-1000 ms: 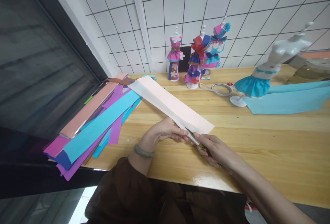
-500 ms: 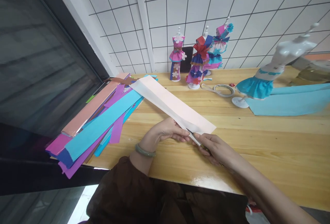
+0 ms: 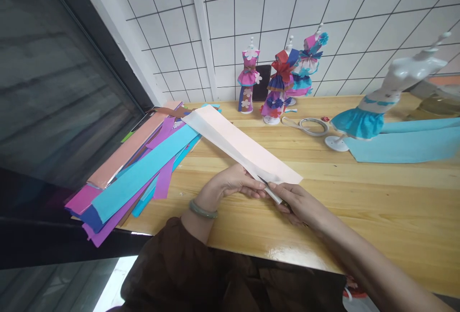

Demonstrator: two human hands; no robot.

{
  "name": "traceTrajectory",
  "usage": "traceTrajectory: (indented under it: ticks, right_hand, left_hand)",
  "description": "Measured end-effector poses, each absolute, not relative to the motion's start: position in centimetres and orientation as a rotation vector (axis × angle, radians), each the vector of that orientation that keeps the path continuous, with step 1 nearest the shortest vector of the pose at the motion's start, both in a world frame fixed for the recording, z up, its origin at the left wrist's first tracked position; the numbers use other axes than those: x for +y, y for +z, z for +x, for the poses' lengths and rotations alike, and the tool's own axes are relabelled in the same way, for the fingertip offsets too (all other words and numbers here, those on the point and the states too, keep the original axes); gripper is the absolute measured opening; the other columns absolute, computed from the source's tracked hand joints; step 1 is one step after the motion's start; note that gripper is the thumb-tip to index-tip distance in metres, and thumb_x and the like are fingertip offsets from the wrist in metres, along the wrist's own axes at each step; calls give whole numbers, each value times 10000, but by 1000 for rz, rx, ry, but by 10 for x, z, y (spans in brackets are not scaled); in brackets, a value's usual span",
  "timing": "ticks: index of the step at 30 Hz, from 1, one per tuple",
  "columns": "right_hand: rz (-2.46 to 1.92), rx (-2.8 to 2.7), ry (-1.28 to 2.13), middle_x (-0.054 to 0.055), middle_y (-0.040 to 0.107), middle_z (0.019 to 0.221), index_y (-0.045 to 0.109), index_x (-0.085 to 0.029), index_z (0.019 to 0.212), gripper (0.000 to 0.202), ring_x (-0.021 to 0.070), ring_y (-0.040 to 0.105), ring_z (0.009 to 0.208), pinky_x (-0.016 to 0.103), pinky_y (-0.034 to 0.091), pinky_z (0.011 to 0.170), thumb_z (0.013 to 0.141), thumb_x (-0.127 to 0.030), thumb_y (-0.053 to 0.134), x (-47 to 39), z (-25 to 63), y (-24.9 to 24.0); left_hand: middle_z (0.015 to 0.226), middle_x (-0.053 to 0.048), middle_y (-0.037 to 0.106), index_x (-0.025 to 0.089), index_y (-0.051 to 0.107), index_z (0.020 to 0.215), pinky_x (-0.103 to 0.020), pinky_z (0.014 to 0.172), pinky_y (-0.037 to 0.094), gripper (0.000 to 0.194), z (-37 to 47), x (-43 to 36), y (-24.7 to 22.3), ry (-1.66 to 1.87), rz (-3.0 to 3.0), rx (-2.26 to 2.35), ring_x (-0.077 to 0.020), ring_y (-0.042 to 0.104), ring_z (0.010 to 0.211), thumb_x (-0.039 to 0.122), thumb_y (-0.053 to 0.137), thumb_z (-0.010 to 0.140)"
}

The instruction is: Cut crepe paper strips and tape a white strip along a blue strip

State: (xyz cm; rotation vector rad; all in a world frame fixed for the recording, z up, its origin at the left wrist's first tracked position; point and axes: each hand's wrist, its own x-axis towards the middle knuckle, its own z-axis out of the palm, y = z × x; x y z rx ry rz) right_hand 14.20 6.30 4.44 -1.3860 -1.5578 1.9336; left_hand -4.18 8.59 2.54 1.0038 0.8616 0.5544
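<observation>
A long pale pink paper strip slants across the wooden table, its far end beside the colored paper pile. Near the strip's close end, my left hand, with a bracelet on the wrist, pinches the paper's near edge. My right hand is closed around scissors, mostly hidden by the fingers; their dark blades lie at the paper between my two hands. A narrow cut sliver sticks out along the right fingers.
Colored paper strips are piled at the left. Small dressed mannequins stand by the tiled wall. A tape roll, a larger mannequin and blue paper are to the right.
My right hand has shifted slightly toward my left hand, and the scissor blades show less than before. The view has moved a little.
</observation>
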Motion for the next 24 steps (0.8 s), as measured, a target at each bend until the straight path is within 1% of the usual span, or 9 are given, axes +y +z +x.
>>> traceTrajectory:
  ticks: [3, 8, 13, 15, 20, 24]
  right_hand:
    - [-1384, -1565, 1938, -93, 277, 444, 444, -175, 679, 432, 28, 217, 324, 178, 180, 311, 710, -606, 438, 64, 143, 42]
    - [-1364, -1588, 1929, -92, 278, 439, 435, -182, 671, 429, 33, 220, 323, 186, 180, 316, 712, -610, 431, 65, 143, 38]
    - [-1374, -1577, 1911, -90, 276, 425, 370, -194, 605, 445, 35, 230, 312, 194, 173, 312, 712, -622, 425, 67, 143, 34]
    - [-1375, -1560, 1920, -91, 284, 428, 379, -195, 619, 433, 35, 230, 307, 195, 167, 306, 713, -615, 432, 67, 144, 33]
    - [-1351, -1551, 1937, -95, 275, 419, 410, -192, 644, 412, 36, 227, 293, 193, 158, 296, 727, -594, 431, 68, 144, 32]
    - [-1367, -1533, 1947, -96, 291, 436, 470, -179, 740, 416, 33, 235, 293, 183, 158, 296, 737, -591, 423, 68, 144, 33]
  left_hand:
    - [743, -90, 659, 88, 646, 851, -204, 579, 487, 329, -41, 85, 25, 558, 1011, 858, -122, 616, 645, 256, 731, 582]
    - [768, -92, 664, 98, 643, 866, -211, 598, 489, 336, -44, 86, 25, 551, 1020, 836, -125, 620, 660, 273, 727, 592]
    - [831, -121, 662, 91, 639, 873, -229, 636, 498, 341, -53, 89, 30, 524, 951, 892, -158, 629, 748, 327, 695, 633]
    - [820, -111, 662, 98, 636, 877, -225, 633, 500, 325, -56, 90, 30, 579, 923, 910, -156, 628, 757, 306, 698, 635]
    - [759, -80, 659, 103, 630, 864, -223, 617, 506, 307, -57, 92, 24, 682, 899, 918, -138, 626, 698, 210, 730, 594]
    - [760, -84, 657, 99, 629, 854, -226, 610, 508, 302, -55, 93, 20, 686, 903, 898, -140, 626, 692, 202, 733, 589]
